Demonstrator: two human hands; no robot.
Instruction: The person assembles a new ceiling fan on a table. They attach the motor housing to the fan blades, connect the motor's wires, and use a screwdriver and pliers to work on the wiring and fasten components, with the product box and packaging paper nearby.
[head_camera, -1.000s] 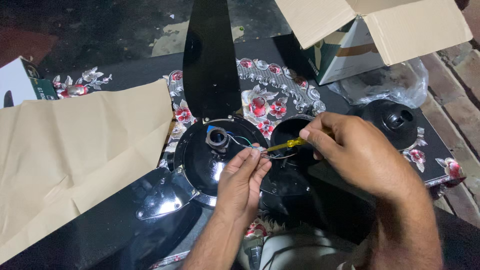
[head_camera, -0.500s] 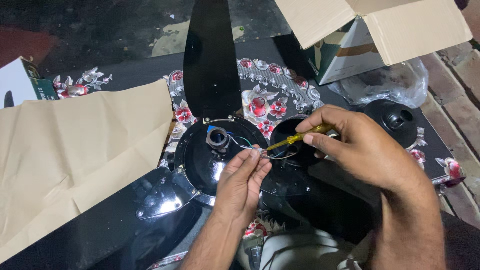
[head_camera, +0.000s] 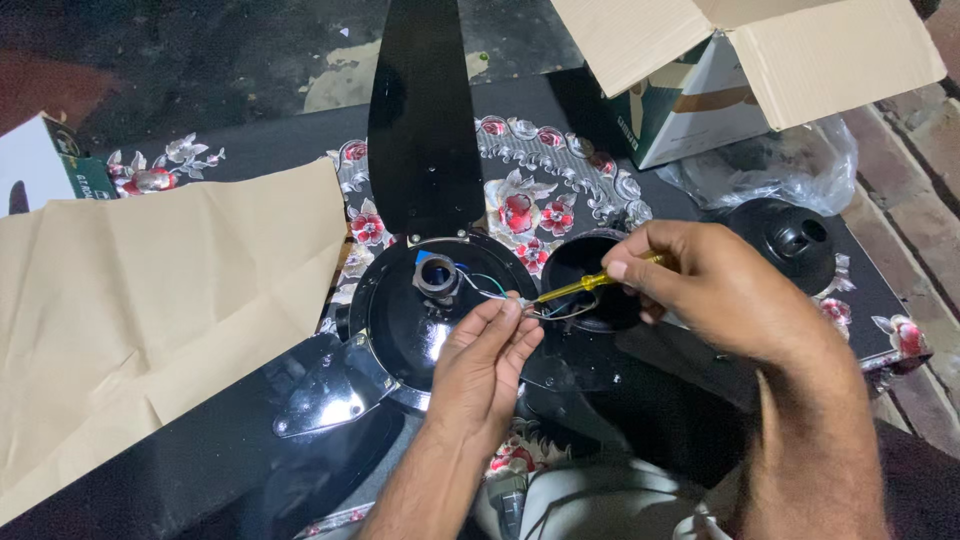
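Flowery table cloth (head_camera: 520, 200) under a black ceiling fan motor (head_camera: 420, 320); left hand (head_camera: 485, 365) pinches its wires (head_camera: 490, 290) by the hub, right hand (head_camera: 720, 285) grips a yellow screwdriver (head_camera: 575, 288) touching them.

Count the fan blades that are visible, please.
2: one blade points away from the motor; another runs toward the lower left. More may be hidden under the arms.

Left hand (head_camera: 485, 355) pinching wires (head_camera: 490, 290) on black fan motor (head_camera: 420, 320), right hand (head_camera: 715, 290) holding yellow screwdriver (head_camera: 575, 288) against them
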